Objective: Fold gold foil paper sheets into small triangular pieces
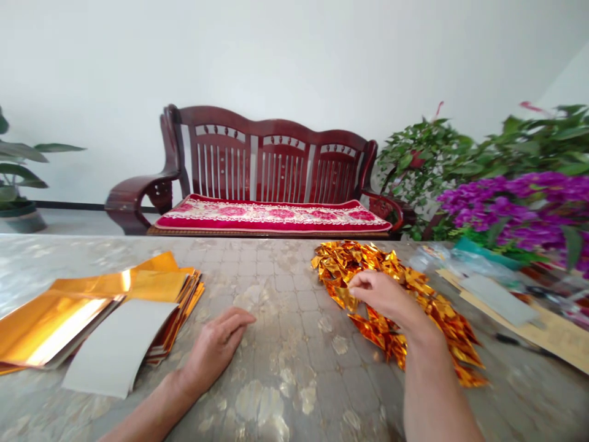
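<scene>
Far left, a potted plant [13, 175] stands on the floor by the wall. On the left of the table [285, 374] lies a fanned stack of gold foil sheets [83, 304], its long axis running left to right and its far right corners splayed out. On the near side of the stack one sheet [117, 350] lies dull grey side up, its long axis pointing from near left to far right.

Just right of the stack, the left hand [216, 347] rests palm down on the table, fingers loosely bent and close together, with nothing in its grasp.

Beyond the table stands a dark wooden bench [267, 159] with a red patterned cushion [276, 216].

Right of centre, a pile of folded gold pieces [414, 288] stretches as a band from far left to near right. The right hand [384, 298] lies over it, fingers curled and fingertips pinched on a folded gold piece [344, 299] at the pile's near left edge.

Further right lie a crumpled clear plastic bag [442, 258], a grey sheet [497, 299] on tan card [556, 336], and a dark pen [510, 339]. Behind them stand green plants [423, 159] and purple flowers [519, 205].
</scene>
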The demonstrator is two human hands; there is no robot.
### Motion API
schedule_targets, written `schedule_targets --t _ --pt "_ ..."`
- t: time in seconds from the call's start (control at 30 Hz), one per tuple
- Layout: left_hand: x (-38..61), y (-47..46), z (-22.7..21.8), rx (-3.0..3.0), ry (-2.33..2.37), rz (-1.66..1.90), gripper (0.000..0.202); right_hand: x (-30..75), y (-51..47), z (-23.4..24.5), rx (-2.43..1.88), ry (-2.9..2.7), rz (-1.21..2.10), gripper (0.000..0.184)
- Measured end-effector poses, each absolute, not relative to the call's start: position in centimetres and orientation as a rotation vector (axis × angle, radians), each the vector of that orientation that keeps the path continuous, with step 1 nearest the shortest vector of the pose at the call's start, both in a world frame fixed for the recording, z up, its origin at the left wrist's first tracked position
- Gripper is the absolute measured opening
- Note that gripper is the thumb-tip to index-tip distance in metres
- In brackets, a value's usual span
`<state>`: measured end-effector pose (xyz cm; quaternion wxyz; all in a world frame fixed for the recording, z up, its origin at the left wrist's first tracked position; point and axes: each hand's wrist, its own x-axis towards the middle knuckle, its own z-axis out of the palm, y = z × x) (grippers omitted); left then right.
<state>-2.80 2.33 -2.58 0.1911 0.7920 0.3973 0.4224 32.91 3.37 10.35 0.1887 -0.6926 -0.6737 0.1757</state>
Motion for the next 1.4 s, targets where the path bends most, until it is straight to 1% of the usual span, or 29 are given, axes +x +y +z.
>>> schedule_targets --t 0.1,0.2,0.27,0.37,0.67,0.9,1.13,1.27,1.4 --pt "-1.0 1.3 -1.7 1.913 1.175 1.234 0.017 29.6 3.3 10.5 -1.657 -1.891 0.767 0.019" --pt "0.2 0.6 -0.8 1.630 1.062 1.248 0.026 25.7 3.2 9.9 -1.484 -1.922 1.005 0.015" --pt "0.4 0.3 -0.3 1.523 0.981 1.243 0.030 23.6 3.1 9.2 -1.420 -1.955 1.107 0.013" --pt "0.1 0.2 0.1 1.454 0.901 1.232 0.032 21.7 2.9 8.3 -1.346 -1.989 1.167 0.012" --pt "0.0 0.0 0.4 1.452 0.912 1.173 0.022 19.8 2.1 7.5 -1.385 -2.000 1.120 0.011" --pt "0.0 -0.2 0.4 1.418 0.891 1.166 0.027 19.4 1.7 7.3 -1.436 -2.104 0.842 0.013" --pt "0.3 0.0 0.2 1.396 0.993 1.169 0.020 18.2 0.5 7.5 -1.545 -2.149 0.561 0.014" --pt "-0.3 0.3 -0.4 1.520 1.047 1.210 0.016 18.0 0.5 7.2 -1.502 -2.115 0.583 0.015" --pt "-1.5 0.6 -0.5 1.786 1.069 1.277 0.013 19.7 1.9 7.5 -1.324 -1.913 0.680 0.017"
